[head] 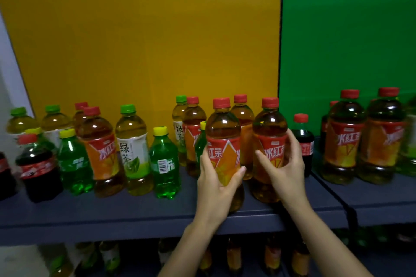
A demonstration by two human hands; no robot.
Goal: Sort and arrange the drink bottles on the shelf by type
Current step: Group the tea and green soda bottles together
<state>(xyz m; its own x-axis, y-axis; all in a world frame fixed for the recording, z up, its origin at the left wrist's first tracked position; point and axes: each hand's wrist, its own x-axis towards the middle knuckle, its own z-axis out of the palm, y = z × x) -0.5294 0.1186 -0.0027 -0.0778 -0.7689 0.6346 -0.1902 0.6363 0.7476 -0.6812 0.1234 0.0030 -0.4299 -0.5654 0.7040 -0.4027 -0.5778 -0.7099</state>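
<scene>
You're mid-grouping red teas imo: left hand (215, 181) grips one red tea bottle (222, 132), right hand (287, 165) wraps the 2nd red tea bottle (269, 130), both standing near the shelf (135, 211) front. Next prob slide em tight together w/o bumping the cola bottle (304, 141)

The left hand (216, 184) covers the lower label of the middle tea bottle (222, 132). The fingers of the right hand (286, 164) cover one side of the label on the neighbour tea bottle (270, 128). Behind the middle tea bottle, a green soda bottle (201, 144) shows only a thin strip and part of its yellow cap. At the left edge of the frame a cola bottle (4, 175) is cut off. At the right edge a pale bottle (410, 141) is cut off and blurred. Along the bottom, the lower shelf bottles (234, 256) are dark and blurred, and their labels are not readable.
</scene>
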